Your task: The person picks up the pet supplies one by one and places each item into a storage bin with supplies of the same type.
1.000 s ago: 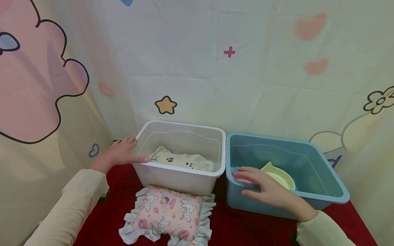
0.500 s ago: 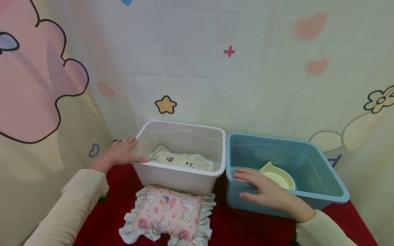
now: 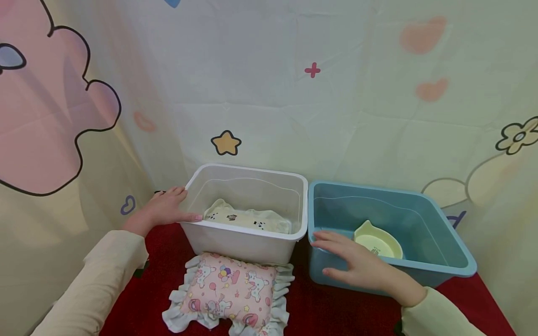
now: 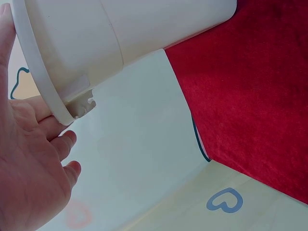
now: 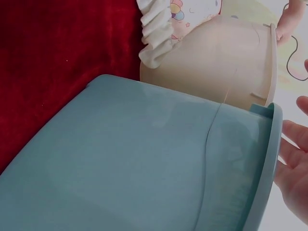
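My left hand (image 3: 168, 207) rests on the left front corner of a white plastic bin (image 3: 239, 246), its thumb along the front rim. The left wrist view shows its other fingers by the outside of the rim. Inside the bin lies a cream, ruffle-edged fabric piece (image 3: 248, 220) with small animal prints. Fingers extended, my right hand (image 3: 361, 263) lies over the left front rim of a blue plastic bin (image 3: 420, 270) and holds nothing. Behind that hand, a pale green dish (image 3: 380, 241) with a pointed edge sits in the blue bin; its near side is hidden.
A pink unicorn-print pillow (image 3: 231, 291) with white ruffles lies before the white bin. Red cloth (image 3: 332, 310) covers the surface below. Behind the bins hangs a pale curtain (image 3: 269, 93) with cartoon prints. Both bins stand side by side, close together.
My right hand has slid slightly left along the blue bin's rim. A pink patch seen under its fingers earlier is out of sight, and more of the green dish shows. The left hand is still.
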Demonstrator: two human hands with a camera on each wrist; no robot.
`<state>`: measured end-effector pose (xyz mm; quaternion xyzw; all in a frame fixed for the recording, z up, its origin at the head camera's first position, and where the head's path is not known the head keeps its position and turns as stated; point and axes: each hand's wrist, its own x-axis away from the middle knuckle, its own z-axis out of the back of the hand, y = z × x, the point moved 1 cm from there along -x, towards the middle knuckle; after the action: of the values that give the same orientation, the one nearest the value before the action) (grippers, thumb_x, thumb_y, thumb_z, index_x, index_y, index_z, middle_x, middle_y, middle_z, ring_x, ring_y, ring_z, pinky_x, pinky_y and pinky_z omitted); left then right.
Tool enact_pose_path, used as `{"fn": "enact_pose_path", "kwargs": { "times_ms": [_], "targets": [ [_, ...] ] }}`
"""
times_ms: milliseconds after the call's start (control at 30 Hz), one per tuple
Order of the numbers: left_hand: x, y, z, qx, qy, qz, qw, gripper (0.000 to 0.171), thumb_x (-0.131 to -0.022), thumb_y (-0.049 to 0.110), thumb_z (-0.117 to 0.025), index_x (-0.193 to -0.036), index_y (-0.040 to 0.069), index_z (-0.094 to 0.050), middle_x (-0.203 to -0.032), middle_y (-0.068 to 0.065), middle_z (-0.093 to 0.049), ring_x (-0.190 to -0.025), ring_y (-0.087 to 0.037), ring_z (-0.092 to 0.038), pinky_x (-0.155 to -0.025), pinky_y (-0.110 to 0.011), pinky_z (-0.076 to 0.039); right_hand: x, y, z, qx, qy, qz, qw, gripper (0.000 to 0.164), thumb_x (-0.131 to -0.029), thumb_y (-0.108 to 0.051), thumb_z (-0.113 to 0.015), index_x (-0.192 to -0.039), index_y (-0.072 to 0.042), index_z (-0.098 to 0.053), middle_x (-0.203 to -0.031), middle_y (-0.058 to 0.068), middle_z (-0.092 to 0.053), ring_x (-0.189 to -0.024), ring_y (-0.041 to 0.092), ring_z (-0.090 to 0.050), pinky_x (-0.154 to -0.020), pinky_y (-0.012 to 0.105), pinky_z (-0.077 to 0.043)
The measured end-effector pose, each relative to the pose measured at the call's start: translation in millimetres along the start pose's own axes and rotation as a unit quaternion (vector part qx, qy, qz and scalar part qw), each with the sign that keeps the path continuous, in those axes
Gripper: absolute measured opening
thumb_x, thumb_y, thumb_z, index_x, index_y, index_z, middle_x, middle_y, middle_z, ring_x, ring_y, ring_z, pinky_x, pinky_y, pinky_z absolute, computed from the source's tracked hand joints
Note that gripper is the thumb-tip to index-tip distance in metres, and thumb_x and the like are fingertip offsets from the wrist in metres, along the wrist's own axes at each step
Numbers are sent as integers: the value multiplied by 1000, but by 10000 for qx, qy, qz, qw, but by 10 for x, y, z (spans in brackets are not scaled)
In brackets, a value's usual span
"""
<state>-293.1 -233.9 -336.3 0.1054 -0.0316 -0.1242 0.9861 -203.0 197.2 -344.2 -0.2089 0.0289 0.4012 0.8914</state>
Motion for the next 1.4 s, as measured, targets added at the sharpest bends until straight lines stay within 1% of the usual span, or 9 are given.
{"fn": "enact_pose_path", "kwargs": {
  "times_ms": [200,333,467,533,733,1033,1300,1400],
  "targets": [
    [-4,1,2,8,11,7,10000,101,-71,65,-54,-135,-7,-26,-139,-30,-24,-128,-44,-19,-100,-63,-13,-9,-32,-18,-106,-82,-37,9999,49,-83,-31,-60,-128,-20,-46,-137,7,-41,-125,26,-38,-88,47,-44],
    [-7,1,-1,3,16,3,10000,102,-70,66,-54,-135,-7,-26,-139,-30,-24,-129,-44,-19,-100,-63,-13,-19,-53,-37,-49,-85,107,9999,50,-83,-30,-59,-130,-19,-44,-137,7,-41,-124,26,-38,-90,50,-41],
    [-4,-3,-6,17,6,12,10000,102,-70,67,-53,-135,-7,-26,-140,-29,-23,-129,-44,-18,-100,-63,-13,-35,-66,-66,82,0,329,9994,53,-81,-27,-62,-130,-18,-44,-136,8,-42,-123,26,-38,-92,52,-38],
    [0,3,-7,46,-2,16,10000,103,-70,67,-53,-135,-7,-26,-140,-30,-23,-129,-44,-18,-100,-63,-12,-40,-69,-82,124,8,364,9993,54,-81,-28,-62,-131,-19,-43,-136,7,-42,-123,25,-38,-93,52,-37],
    [4,3,-6,62,-23,26,10000,103,-70,68,-52,-135,-7,-25,-140,-30,-23,-129,-44,-17,-100,-63,-12,-53,-95,-99,119,-138,288,9994,55,-83,-33,-59,-132,-17,-41,-138,6,-41,-125,25,-38,-92,51,-39],
    [15,16,16,-1,-23,-5,10000,101,-71,66,-53,-135,-8,-26,-140,-30,-23,-129,-44,-17,-100,-62,-13,-82,-162,-126,-198,-328,129,9992,60,-82,-43,-56,-135,-21,-38,-139,4,-39,-128,26,-34,-91,48,-41],
    [17,17,17,10,-40,-15,10000,102,-71,66,-53,-135,-8,-25,-140,-30,-22,-129,-44,-16,-99,-62,-12,-97,-195,-163,-339,-331,133,9988,61,-81,-46,-56,-135,-24,-37,-141,2,-36,-130,23,-33,-91,46,-43],
    [15,17,15,-9,-33,-28,10000,102,-71,66,-52,-135,-8,-25,-140,-30,-22,-129,-44,-17,-99,-62,-13,-103,-206,-172,-342,-312,202,9987,60,-81,-45,-56,-135,-24,-38,-141,3,-36,-129,23,-34,-90,46,-43]
  ]
}}
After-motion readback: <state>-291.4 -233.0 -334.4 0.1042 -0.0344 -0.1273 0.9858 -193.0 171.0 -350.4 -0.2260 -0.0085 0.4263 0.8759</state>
